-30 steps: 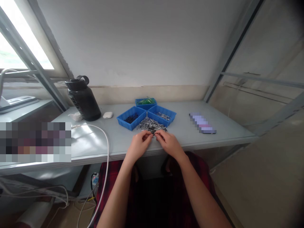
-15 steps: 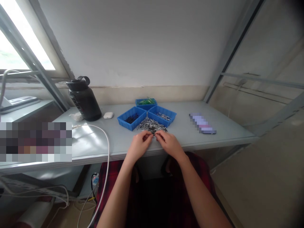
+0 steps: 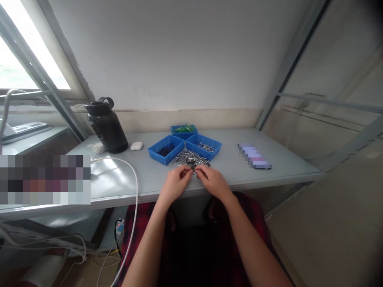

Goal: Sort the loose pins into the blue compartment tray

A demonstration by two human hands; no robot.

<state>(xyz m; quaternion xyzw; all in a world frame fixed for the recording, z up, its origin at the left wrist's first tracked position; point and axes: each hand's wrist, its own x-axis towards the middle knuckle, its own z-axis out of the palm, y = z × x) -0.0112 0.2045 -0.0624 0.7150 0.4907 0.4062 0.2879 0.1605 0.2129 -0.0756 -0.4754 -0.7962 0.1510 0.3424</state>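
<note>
My left hand (image 3: 178,178) and my right hand (image 3: 210,178) meet fingertip to fingertip at the table's front edge, both in a pinch. What lies between the fingers is too small to make out. Just beyond them is a loose heap of thin silvery metal pins (image 3: 191,156), with some dark bits at its near side. Behind the heap, the left blue bin (image 3: 158,158) holds small dark pieces (image 3: 166,150). The right blue bin (image 3: 218,146) contains more silvery pins (image 3: 206,147). A third blue bin (image 3: 185,135) at the back has green pieces (image 3: 185,128) in it.
A dark water bottle (image 3: 108,129) and a white earphone case (image 3: 137,146) stand left of the bins. To the right lies a phone (image 3: 255,156), its screen blurred. A white cable (image 3: 137,187) loops over the table's front edge. A wall rises behind the table.
Both hands stay in nearly the same place, fingertips still pinched together. The view has shifted very slightly; nothing else visibly moved.
</note>
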